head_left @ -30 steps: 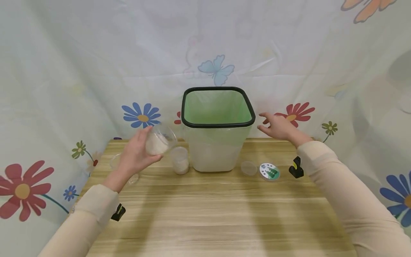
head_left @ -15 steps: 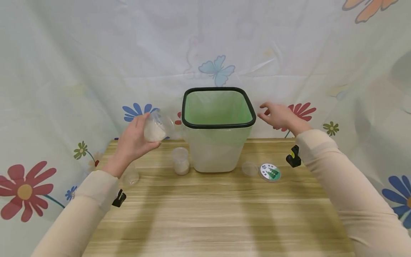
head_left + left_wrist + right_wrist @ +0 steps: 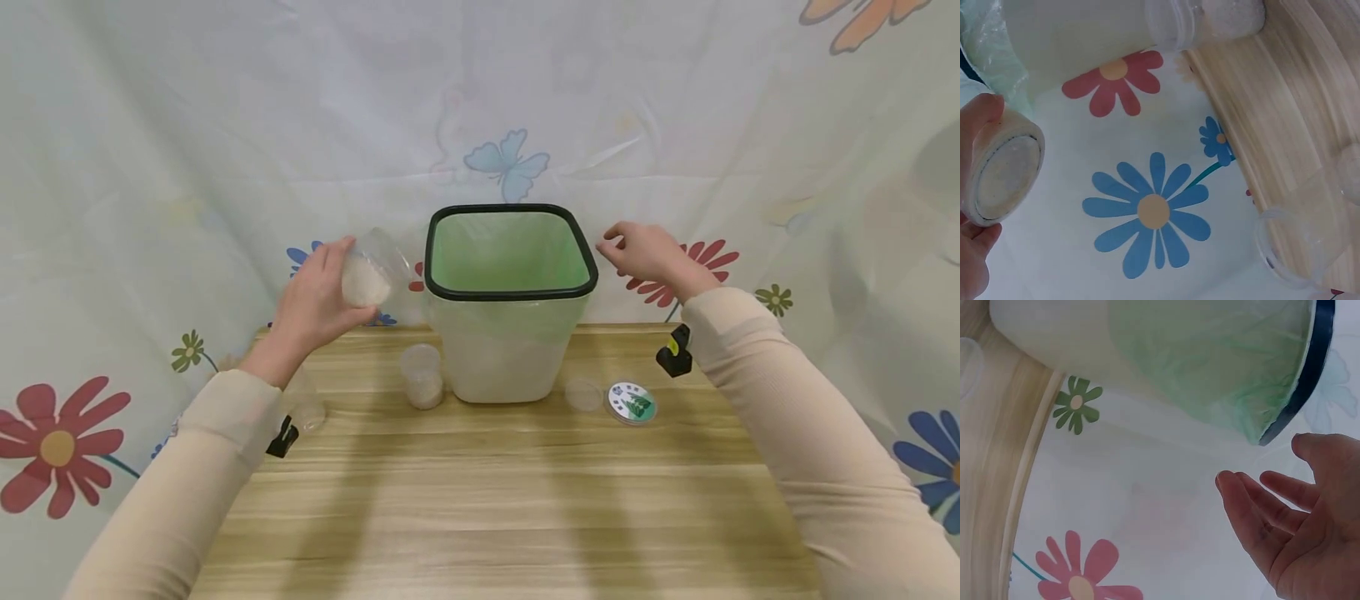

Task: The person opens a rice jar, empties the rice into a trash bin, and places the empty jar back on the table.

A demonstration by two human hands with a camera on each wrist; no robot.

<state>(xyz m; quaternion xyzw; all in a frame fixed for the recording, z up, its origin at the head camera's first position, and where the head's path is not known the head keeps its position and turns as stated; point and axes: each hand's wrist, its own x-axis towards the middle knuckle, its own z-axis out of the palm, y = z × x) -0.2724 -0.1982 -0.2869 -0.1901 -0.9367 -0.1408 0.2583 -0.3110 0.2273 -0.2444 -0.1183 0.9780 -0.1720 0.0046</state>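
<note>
My left hand (image 3: 315,300) grips a clear plastic jar (image 3: 366,282) with white contents, held in the air to the left of the bin and tilted with its mouth toward the bin. In the left wrist view the jar's round base (image 3: 1009,175) faces the camera, with fingers and thumb round its side. The white bin (image 3: 502,358) has a black rim and a green bag lining it. Just off the rim's right side hovers my right hand (image 3: 645,252), holding nothing. Its fingers (image 3: 1250,519) are loosely bent in the right wrist view.
Left of the bin stands another clear jar (image 3: 423,383), partly filled with white. A clear lid (image 3: 583,394) and a round white-and-green disc (image 3: 632,403) lie to its right. Clear plastic containers (image 3: 306,412) lie partly behind the left forearm. A floral curtain (image 3: 510,83) hangs behind the wooden table (image 3: 480,500).
My left hand has lifted the jar higher, and its mouth has stayed turned toward the bin. The right hand has risen slightly beside the rim.
</note>
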